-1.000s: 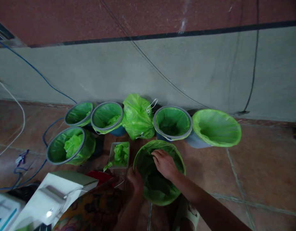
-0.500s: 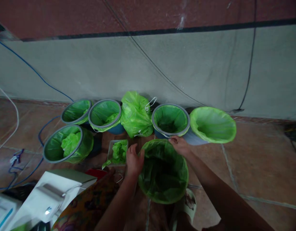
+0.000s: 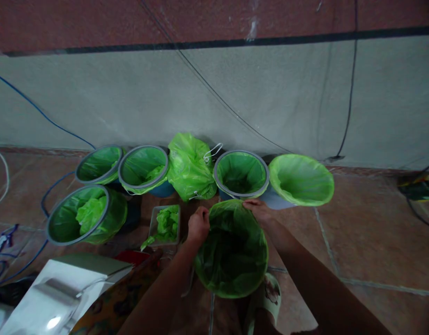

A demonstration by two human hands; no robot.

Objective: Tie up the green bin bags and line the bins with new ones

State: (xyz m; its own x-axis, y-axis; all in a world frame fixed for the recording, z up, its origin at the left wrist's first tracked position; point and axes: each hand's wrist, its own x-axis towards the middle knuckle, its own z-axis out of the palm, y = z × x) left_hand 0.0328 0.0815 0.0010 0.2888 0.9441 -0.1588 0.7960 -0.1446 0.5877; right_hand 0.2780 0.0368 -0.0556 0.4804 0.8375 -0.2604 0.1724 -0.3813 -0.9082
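In front of me stands a bin lined with a green trash bag (image 3: 231,272), its mouth facing up and the bag folded over the rim. Dark shade hides its bottom. My left hand (image 3: 199,226) is closed on the bag's edge at the far left of the rim. At the far side of the rim, my right hand (image 3: 259,211) has its fingers closed over the bag's edge. Left of my left hand is a clear plastic tub (image 3: 152,228) with crumpled green bags (image 3: 167,223) in it, one end hanging over its side.
Along the wall stand several green-lined bins with grey rims (image 3: 241,193), a knotted full green bag (image 3: 191,167) and a wide-mouthed lined bin (image 3: 301,179). Another lined bin (image 3: 111,214) is tilted at left. A white box-shaped appliance (image 3: 43,293) stands near left; blue cable (image 3: 43,204) crosses the floor.
My left hand has gone from loosely open beside the bin to closed on the bag's edge. My right hand stays on the far rim. The view has shifted slightly right.
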